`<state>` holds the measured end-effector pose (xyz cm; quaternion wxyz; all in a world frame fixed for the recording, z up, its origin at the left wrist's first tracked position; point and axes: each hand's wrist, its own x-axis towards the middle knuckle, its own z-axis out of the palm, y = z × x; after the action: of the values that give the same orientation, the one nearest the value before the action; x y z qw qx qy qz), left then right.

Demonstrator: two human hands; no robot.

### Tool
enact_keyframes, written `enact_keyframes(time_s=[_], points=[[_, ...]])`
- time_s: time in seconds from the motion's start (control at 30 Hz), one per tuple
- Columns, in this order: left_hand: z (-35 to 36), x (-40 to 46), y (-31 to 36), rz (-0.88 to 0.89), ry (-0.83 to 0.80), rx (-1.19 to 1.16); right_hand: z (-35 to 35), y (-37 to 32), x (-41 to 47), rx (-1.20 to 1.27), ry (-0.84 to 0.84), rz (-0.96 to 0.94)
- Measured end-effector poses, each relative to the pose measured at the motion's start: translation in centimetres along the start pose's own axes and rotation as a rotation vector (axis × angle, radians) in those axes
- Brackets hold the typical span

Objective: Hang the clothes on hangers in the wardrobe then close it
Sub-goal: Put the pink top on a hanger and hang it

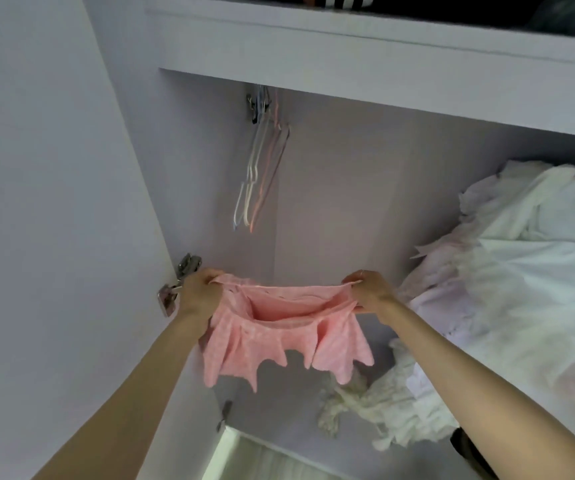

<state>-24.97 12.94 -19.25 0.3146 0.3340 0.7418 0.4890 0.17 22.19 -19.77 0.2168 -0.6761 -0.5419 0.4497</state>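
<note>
Both hands' grip stretching pink skirt (279, 327) waistband, left hand (200, 289), right hand (369, 289), empty hangers (261, 168) above

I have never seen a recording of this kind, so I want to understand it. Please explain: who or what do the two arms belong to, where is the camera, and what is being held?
There is no machine here. The two bare arms belong to a person, and the one picture comes from a camera worn on that person's head, looking forward into an open wardrobe.

The left hand and the right hand each grip one side of the waistband of a pink skirt, stretching it open between them with curled fingers. The skirt is not on a hanger yet.

Higher up, a few empty hangers hang in a bunch at the left end of the wardrobe. On the right hang white garments, pale and ruffled. A metal door hinge sits just beside the left hand. Above all this runs a shelf; what lies on it is too dark to tell.
</note>
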Motion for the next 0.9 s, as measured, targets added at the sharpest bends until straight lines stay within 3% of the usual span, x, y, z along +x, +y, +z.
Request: enact_keyframes(time_s=[0.07, 0.17, 0.27, 0.4, 0.63, 0.9], points=[[0.0, 0.0, 0.7, -0.083, -0.005, -0.123, 0.0, -0.4, 0.5, -0.002, -0.043, 0.018], [-0.2, 0.0, 1.5, -0.107, -0.092, -0.097, -0.1, -1.0, 1.2, -0.028, -0.062, 0.055], [-0.4, -0.3, 2.7, -0.046, -0.146, -0.021, 0.2, -2.7, 1.2, -0.089, -0.16, 0.076], [-0.5, -0.7, 4.2, 0.055, -0.184, 0.057, 2.0, -6.4, 1.1, 0.038, -0.281, -0.013], [-1.7, -0.2, 4.6, 0.063, -0.031, 0.148, 5.8, -15.4, 0.8, 0.503, -0.309, -0.171], [-4.2, -0.6, 5.8, 0.09, 0.02, 0.223, 7.4, -19.7, 2.1, 0.526, -0.262, -0.11]])
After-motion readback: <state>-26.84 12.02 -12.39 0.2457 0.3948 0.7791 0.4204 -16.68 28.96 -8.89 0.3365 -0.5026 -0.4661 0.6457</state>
